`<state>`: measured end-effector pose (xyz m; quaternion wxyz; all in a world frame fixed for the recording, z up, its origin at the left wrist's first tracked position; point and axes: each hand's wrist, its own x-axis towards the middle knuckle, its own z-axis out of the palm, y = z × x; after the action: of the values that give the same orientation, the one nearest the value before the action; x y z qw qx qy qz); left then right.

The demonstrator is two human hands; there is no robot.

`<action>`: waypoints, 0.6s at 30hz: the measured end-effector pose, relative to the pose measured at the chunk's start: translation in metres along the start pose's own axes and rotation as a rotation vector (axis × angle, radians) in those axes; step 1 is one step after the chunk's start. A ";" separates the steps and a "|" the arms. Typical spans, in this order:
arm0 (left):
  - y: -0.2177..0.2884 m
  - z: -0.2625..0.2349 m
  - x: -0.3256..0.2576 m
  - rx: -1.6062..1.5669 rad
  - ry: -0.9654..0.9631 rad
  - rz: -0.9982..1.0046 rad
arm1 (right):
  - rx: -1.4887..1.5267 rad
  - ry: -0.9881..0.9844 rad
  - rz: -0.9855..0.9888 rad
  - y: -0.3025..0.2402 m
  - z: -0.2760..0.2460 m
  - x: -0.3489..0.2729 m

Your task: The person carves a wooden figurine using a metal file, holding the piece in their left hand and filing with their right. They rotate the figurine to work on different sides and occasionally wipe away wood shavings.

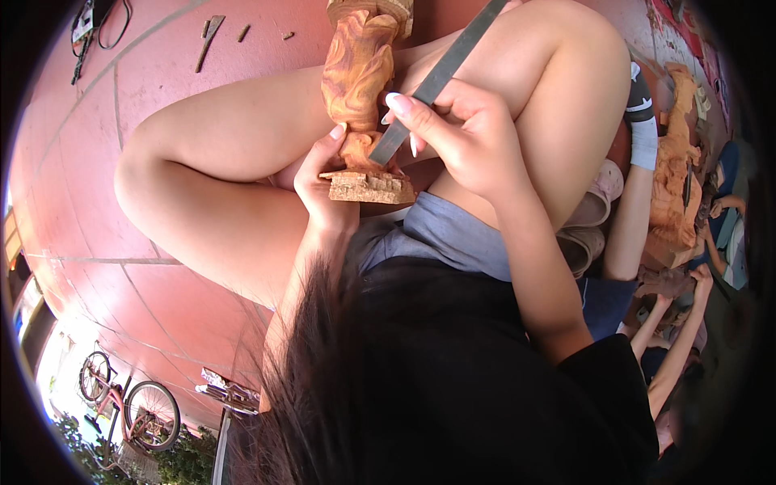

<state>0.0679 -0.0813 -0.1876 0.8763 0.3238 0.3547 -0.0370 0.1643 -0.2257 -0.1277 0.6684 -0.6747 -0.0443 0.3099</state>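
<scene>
Head view: the red tiled floor (162, 89) spreads beyond and to the left of both hands, with the person's bare knees raised on either side of the work. Far off to the left, low in the picture, a bicycle (133, 404) stands outdoors. To the right of the hands, another person's carved wooden block (672, 178) lies among other arms. Between the knees, the carved wooden figure (360, 89) stands tilted on its rough square base. The left hand (323, 182) wraps closed around the base from the left, thumb up against the carving. The right hand (457, 133) is curled tight around a flat metal file (436, 77), whose tip touches the figure just above the base. 2 small tools (212, 36) lie on the floor, well beyond the hands.
</scene>
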 end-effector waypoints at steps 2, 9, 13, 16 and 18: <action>-0.005 -0.002 0.004 -0.004 0.050 -0.018 | 0.006 0.114 -0.100 0.011 0.007 0.000; 0.008 0.007 -0.006 0.008 -0.045 -0.078 | 0.189 0.245 -0.134 0.012 0.001 0.005; 0.012 0.015 -0.012 0.017 -0.023 -0.119 | 0.223 0.205 -0.146 0.007 -0.011 0.003; 0.008 0.006 -0.005 0.013 -0.156 -0.137 | 0.280 0.244 -0.191 -0.001 -0.019 0.000; 0.010 0.008 -0.009 0.014 -0.235 -0.104 | 0.361 0.273 -0.315 -0.007 -0.027 -0.004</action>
<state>0.0687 -0.0795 -0.1722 0.9066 0.3045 0.2654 -0.1224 0.1767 -0.2509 -0.1220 0.8177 -0.5648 -0.0023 0.1114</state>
